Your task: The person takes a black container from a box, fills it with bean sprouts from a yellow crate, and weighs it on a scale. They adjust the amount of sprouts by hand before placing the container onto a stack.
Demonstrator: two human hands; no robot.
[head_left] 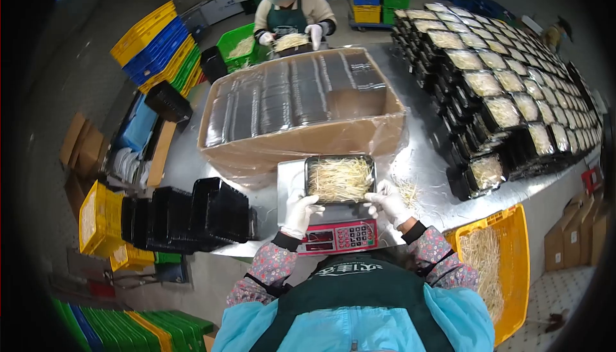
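Observation:
A black plastic tray (309,182) filled with pale bean sprouts (339,177) sits over the metal plate of a red-fronted weighing scale (359,235). White-gloved, my left hand (299,215) pinches the tray's near left corner. At the near right corner, the gloved fingers of my right hand (390,203) close on the rim. Some loose sprouts (409,193) lie on the steel table just beyond my right hand.
Behind the scale stands a large cardboard box (308,143) of stacked clear plastic pieces. Nested black trays (221,214) are at left, piled filled packs (484,83) at right. A yellow crate (518,249) of sprouts is beside me. A co-worker (295,9) holds a tray opposite.

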